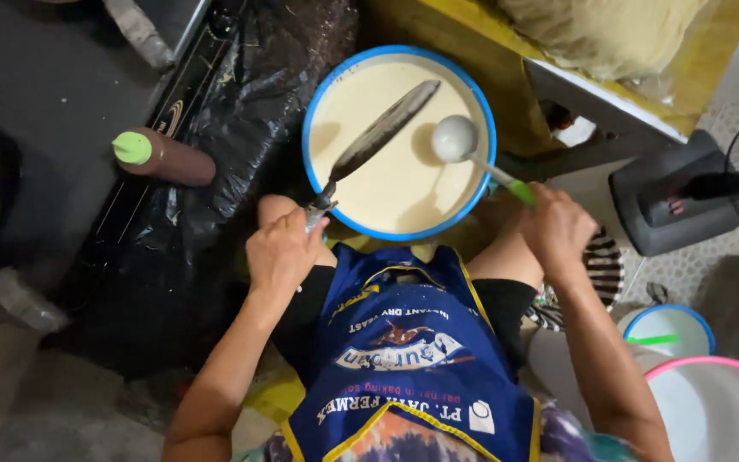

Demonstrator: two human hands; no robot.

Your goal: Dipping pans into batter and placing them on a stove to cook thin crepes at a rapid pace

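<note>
A round blue-rimmed basin (322, 85) full of pale cream batter sits on the floor in front of my knees. My left hand (282, 252) grips the handle of a long flat metal spatula (384, 129), whose blade slants over the batter. My right hand (555, 228) holds the green handle of a ladle (456, 138); its round bowl, coated in batter, hangs above the right side of the basin. A blue apron covers my lap below both hands.
A brown bottle with a green cap (162, 156) lies on black plastic sheeting (241, 94) at left. A yellow table (489, 43) stands behind the basin, a dark fan base (673, 201) at right. White tubs with blue and pink rims (694, 376) sit at lower right.
</note>
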